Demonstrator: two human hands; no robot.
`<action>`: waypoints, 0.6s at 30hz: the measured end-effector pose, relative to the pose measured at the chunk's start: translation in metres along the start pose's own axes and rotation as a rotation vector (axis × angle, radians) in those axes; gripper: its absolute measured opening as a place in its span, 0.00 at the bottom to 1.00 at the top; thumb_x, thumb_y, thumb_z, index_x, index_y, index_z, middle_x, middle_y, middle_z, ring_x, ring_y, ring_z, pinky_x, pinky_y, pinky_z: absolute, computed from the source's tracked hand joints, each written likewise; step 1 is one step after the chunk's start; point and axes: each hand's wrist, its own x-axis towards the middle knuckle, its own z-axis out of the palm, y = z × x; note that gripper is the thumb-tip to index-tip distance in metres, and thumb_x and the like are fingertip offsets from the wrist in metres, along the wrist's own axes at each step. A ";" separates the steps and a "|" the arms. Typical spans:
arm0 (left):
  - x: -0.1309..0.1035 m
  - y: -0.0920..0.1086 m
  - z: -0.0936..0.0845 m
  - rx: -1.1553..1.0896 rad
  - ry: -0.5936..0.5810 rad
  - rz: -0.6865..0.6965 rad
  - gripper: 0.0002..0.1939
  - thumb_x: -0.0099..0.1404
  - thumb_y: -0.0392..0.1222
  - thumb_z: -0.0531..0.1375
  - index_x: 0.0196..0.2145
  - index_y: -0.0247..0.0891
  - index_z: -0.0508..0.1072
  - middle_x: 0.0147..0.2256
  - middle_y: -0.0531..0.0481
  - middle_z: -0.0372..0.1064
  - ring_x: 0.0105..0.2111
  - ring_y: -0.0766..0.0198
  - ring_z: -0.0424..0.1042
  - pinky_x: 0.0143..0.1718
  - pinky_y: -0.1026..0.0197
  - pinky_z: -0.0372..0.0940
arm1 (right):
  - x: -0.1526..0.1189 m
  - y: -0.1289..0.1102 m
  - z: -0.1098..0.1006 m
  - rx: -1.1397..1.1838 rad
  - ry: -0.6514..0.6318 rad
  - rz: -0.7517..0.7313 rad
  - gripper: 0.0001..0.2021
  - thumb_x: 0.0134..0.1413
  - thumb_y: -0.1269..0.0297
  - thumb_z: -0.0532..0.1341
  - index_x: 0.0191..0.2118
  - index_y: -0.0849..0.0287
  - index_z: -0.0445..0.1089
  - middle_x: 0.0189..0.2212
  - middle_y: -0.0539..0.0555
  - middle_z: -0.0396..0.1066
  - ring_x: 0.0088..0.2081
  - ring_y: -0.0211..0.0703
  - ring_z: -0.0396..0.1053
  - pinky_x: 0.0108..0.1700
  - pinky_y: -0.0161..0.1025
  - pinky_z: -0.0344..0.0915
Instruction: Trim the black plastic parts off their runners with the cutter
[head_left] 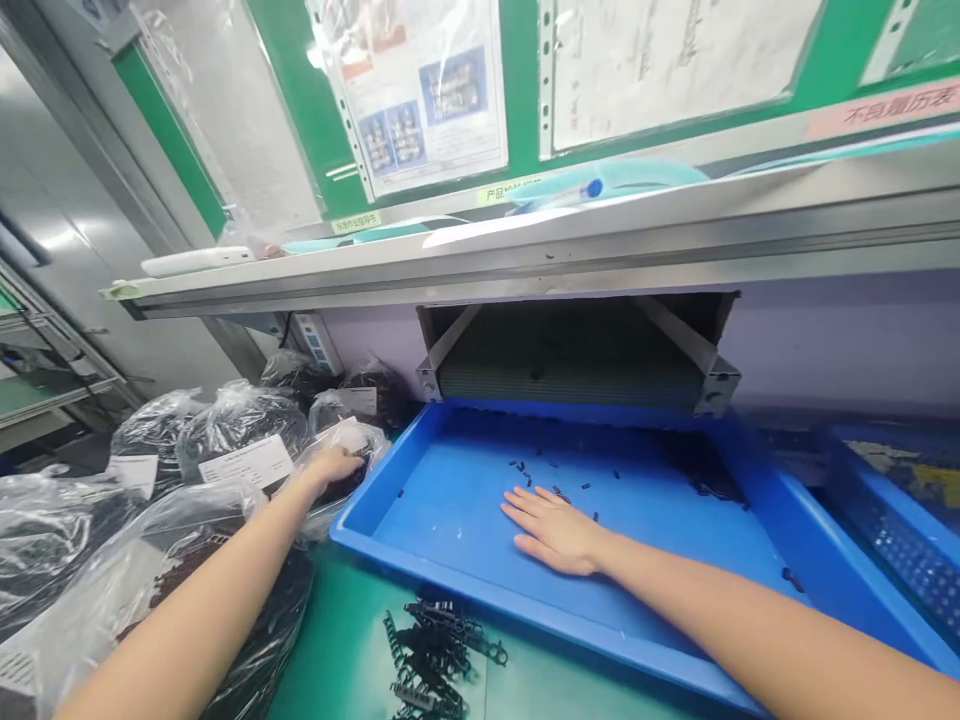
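Observation:
My right hand (556, 530) lies flat inside a shallow blue tray (442, 560), palm down with its fingers spread. Several small black plastic pieces (523, 470) are scattered on the tray floor just beyond the fingertips, and a darker cluster of black parts (701, 470) sits at the far right of the tray. To the left of the tray, my left hand (334, 468) has its fingers curled at a clear plastic bag (360, 440) with dark contents. The fingertips are partly hidden against the bag.
Filled clear bags (240, 440) with white labels crowd the left side. A heap of black plastic parts (431, 655) lies on the green tabletop before the tray. A conveyor end (570, 360) opens above its back edge. A shelf (525, 245) overhangs; a blue basket (900, 500) stands right.

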 end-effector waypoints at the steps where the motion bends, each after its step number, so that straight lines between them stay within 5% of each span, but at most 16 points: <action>1: -0.001 0.002 0.003 0.074 -0.007 0.029 0.08 0.61 0.40 0.57 0.35 0.31 0.68 0.34 0.49 0.66 0.34 0.62 0.67 0.36 0.56 0.65 | 0.004 0.002 -0.001 -0.018 0.000 0.017 0.28 0.61 0.52 0.40 0.61 0.64 0.47 0.61 0.56 0.42 0.62 0.43 0.36 0.61 0.46 0.34; 6: -0.018 0.043 0.022 0.249 0.055 0.319 0.09 0.60 0.37 0.56 0.38 0.31 0.68 0.43 0.41 0.63 0.48 0.50 0.60 0.49 0.42 0.53 | 0.017 0.033 -0.009 -0.075 0.108 0.271 0.25 0.62 0.54 0.42 0.60 0.60 0.48 0.61 0.57 0.43 0.62 0.47 0.37 0.60 0.53 0.35; 9: -0.034 0.085 0.048 0.198 0.073 0.587 0.13 0.61 0.36 0.53 0.45 0.34 0.66 0.47 0.38 0.59 0.51 0.48 0.56 0.51 0.46 0.51 | 0.003 0.066 -0.019 -0.109 0.172 0.534 0.24 0.61 0.53 0.46 0.59 0.59 0.51 0.60 0.58 0.46 0.61 0.51 0.42 0.59 0.57 0.37; 14: -0.049 0.145 0.102 0.003 -0.013 0.883 0.16 0.59 0.36 0.56 0.46 0.40 0.65 0.45 0.45 0.60 0.40 0.60 0.66 0.45 0.63 0.59 | -0.045 0.108 -0.039 -0.188 0.284 0.929 0.24 0.59 0.53 0.49 0.58 0.59 0.53 0.59 0.60 0.48 0.58 0.54 0.47 0.56 0.60 0.43; 18: -0.051 0.157 0.128 -0.068 -0.043 0.921 0.10 0.60 0.38 0.56 0.42 0.38 0.66 0.44 0.43 0.58 0.34 0.60 0.68 0.40 0.60 0.62 | -0.054 0.108 -0.045 -0.228 0.344 0.964 0.23 0.60 0.54 0.49 0.58 0.59 0.53 0.58 0.61 0.49 0.58 0.53 0.49 0.56 0.58 0.46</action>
